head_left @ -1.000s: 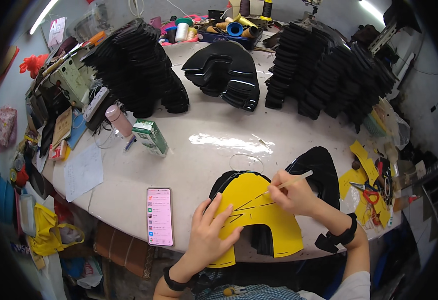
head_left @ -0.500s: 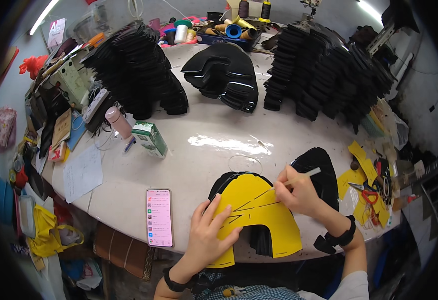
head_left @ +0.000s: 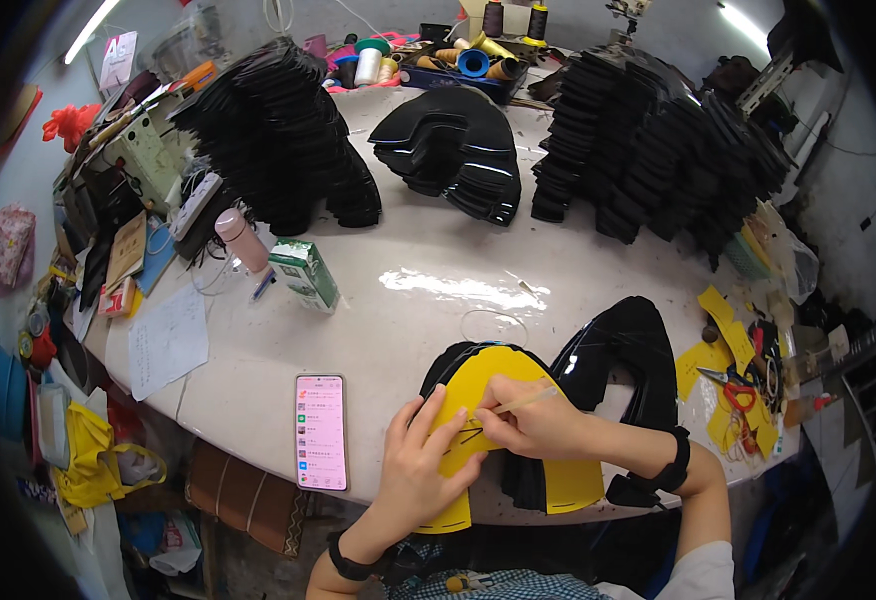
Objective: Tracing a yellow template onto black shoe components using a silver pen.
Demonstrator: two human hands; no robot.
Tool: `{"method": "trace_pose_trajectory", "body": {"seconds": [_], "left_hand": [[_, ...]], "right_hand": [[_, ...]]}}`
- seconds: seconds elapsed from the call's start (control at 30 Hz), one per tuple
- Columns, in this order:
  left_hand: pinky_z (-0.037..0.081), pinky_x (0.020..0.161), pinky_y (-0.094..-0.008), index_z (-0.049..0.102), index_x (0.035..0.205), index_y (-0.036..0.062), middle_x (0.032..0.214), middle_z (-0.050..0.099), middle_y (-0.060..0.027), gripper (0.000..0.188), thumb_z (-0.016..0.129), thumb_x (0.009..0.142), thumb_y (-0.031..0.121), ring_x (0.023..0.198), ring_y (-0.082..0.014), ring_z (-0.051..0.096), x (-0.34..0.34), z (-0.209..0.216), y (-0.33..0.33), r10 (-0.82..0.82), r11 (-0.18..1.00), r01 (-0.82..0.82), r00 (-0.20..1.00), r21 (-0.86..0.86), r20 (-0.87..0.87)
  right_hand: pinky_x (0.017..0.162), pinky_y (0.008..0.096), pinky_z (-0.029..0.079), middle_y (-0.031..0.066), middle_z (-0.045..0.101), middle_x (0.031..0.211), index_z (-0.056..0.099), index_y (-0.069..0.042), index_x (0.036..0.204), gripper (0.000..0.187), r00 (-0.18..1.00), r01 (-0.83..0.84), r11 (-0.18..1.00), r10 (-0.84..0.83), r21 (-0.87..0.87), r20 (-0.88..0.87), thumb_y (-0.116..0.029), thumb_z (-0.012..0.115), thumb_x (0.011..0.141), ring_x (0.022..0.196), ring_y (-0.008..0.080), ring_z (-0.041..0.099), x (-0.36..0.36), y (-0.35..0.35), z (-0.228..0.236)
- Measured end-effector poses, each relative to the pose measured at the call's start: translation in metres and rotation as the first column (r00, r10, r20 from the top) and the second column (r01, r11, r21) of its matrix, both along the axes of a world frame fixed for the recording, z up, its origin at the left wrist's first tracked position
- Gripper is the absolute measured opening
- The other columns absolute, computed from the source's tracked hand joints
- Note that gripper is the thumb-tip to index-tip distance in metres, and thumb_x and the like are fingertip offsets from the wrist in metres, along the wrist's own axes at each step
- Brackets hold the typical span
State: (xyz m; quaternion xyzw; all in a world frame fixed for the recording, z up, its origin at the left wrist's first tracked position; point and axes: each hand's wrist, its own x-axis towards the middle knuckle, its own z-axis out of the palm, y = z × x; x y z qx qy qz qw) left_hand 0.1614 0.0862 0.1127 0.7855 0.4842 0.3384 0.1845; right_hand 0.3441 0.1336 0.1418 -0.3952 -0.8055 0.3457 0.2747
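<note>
A yellow arch-shaped template (head_left: pixel 574 485), with cut slits in it, lies over a stack of black arch-shaped pieces (head_left: pixel 524 482) near the table's front edge. Spread across its left side, the fingers of my left hand (head_left: pixel 420 462) press on it. My right hand (head_left: pixel 530 425) pinches a slim, pale, translucent pen (head_left: pixel 526 402), its tip end down at the slits in the middle of the template. The exact contact point is hidden by my fingers. Just right of the template are more black arch-shaped pieces (head_left: pixel 633 345), partly under my right forearm.
Left of my hands lies a lit phone (head_left: pixel 321 430). Tall stacks of black pieces (head_left: pixel 278 140) line the far side. A green box (head_left: pixel 304 275) and a pink bottle (head_left: pixel 240 240) stand at left. Red-handled scissors (head_left: pixel 740 395) lie among yellow scraps at right.
My right hand and the pen have moved left and slightly down across the template, from its right edge to its middle. The left hand stays on the template.
</note>
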Motion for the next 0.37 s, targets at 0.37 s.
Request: {"method": "trace_pose_trajectory", "body": {"seconds": [0.37], "left_hand": [[0.038,0.095,-0.0441,0.062,0.105,0.0016,0.127,0.048,-0.0203,0.044,0.073,0.066,0.021,0.113,-0.0383,0.044,0.000,0.005,0.001,0.007,1.000,-0.007,1.000,-0.008,-0.025]], "right_hand": [[0.054,0.0322,0.052,0.0083,0.064,0.068,0.057,-0.005,0.081,0.008,0.965,0.224,0.974,-0.219,-0.016,0.146,-0.013,0.059,0.079,0.057,0.0198,0.065,0.066,-0.011,0.003]]}}
